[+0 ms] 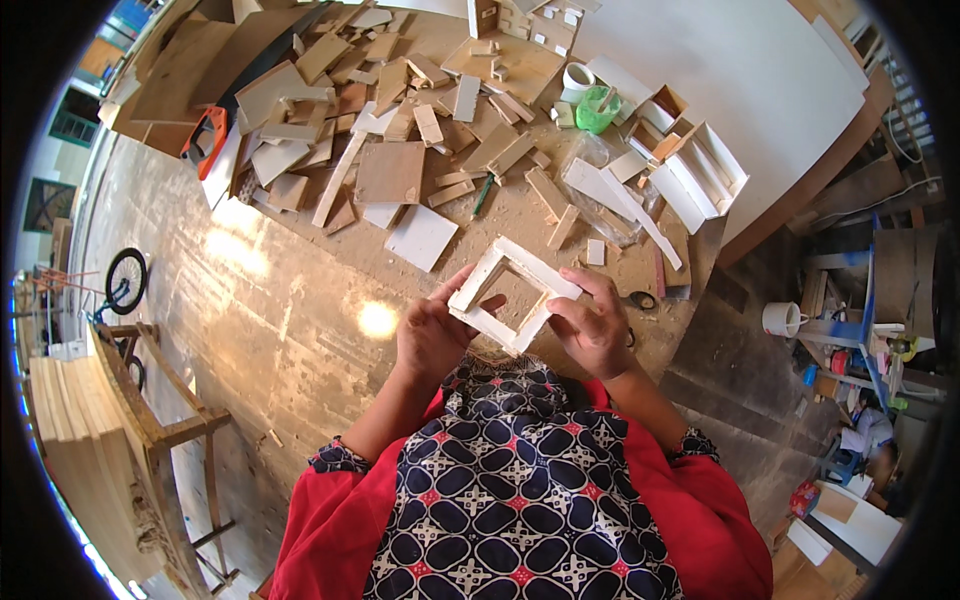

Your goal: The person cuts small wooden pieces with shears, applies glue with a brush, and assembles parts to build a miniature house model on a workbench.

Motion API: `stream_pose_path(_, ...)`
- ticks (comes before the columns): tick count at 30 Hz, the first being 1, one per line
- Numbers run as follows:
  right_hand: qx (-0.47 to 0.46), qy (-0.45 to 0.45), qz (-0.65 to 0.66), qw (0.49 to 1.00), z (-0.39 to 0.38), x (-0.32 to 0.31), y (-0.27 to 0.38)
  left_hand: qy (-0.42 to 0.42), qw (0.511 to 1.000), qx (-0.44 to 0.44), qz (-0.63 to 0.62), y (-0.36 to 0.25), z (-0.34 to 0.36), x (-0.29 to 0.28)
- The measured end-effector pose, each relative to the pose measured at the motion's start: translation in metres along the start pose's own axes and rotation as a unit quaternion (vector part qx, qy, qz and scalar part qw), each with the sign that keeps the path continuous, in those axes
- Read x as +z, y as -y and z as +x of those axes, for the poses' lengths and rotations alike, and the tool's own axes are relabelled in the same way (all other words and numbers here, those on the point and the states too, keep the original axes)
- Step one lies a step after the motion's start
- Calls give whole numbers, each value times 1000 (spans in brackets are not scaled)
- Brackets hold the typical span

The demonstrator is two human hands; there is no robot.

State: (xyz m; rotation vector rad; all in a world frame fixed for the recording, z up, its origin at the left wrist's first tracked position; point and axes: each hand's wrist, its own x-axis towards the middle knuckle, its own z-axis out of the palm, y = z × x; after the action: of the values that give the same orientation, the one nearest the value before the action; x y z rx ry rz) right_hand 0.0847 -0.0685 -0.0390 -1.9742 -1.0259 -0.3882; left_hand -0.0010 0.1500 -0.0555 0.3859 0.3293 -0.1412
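The 2 hands hold a white square wooden frame (513,293) above the workbench (300,310): left hand (432,335) grips its 8 o'clock edge, right hand (592,328) its 4 o'clock edge, equally near.

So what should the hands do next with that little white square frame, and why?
Probably set the white square frame flat on the table to check its corners. Both the left hand and the right hand hold it tilted in the air, so it is hard to judge whether it sits square. The bare spot just ahead looks free.
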Motion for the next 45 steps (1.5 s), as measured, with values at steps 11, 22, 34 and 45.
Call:
stream_pose_path(11, 62, 48, 9, 997, -29, 18, -30, -109, 983, 1, 148, 13, 12, -14)
stream_pose_path(22, 156, 85, 16, 984, -6, 20, -23, -112, 982, 5, 153, 12, 16, -27)
stream_pose_path(34, 166, 99, 13, 981, -2, 25, -23, -118, 980, -3, 160, 11, 17, -31)
stream_pose_path(45, 314, 53, 172, 932, -8, 29, -31, -125, 979, 5, 161, 13, 17, -27)
